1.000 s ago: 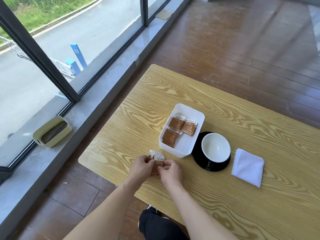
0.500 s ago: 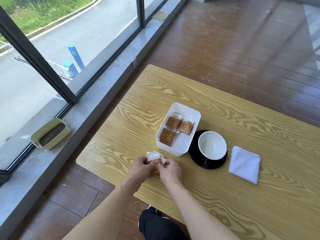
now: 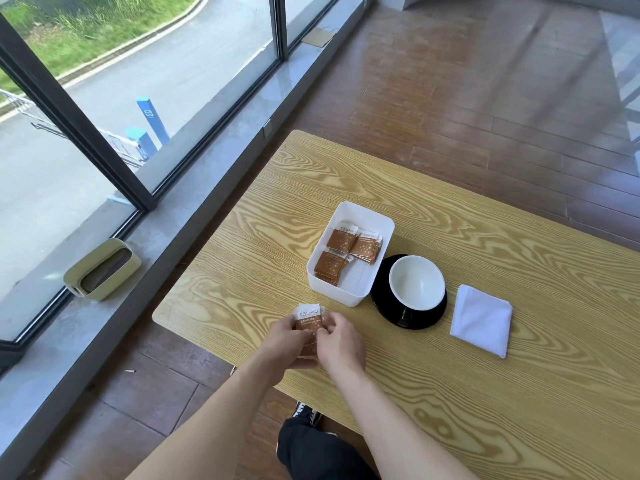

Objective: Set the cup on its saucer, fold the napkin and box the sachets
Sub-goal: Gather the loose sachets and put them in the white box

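From the head camera, both hands work at the near left corner of the wooden counter [image 3: 450,244]. The left hand [image 3: 284,344] and the right hand [image 3: 341,344] meet around a small bunch of brown sugar sachets [image 3: 308,323]. The grip of each hand is closed on this bunch, fingers from the two sides, with the white printed top edge standing out above them. How many sachets are in the bunch I cannot tell.

The white plastic box [image 3: 375,216] stands further in on the counter, apart from the hands, and already holds several sachets lying in loose overlapping piles. Just beside it, to the right, the white cup [image 3: 417,282] sits on its black saucer [image 3: 426,322], its rim close to the box wall. The folded white napkin [image 3: 481,320] lies to the right of the saucer, a little apart.

I judge that the cup and napkin steps are done and that only this last bunch is left to box. The risks are these:
- The bunch is near the counter edge, so a sachet slipping from a loose pinch may fall to the floor.
- The sachets are thin and smooth, and may fan apart when lifted.
- A hand going to the box may brush the cup, which is so near, and shift it on the saucer.
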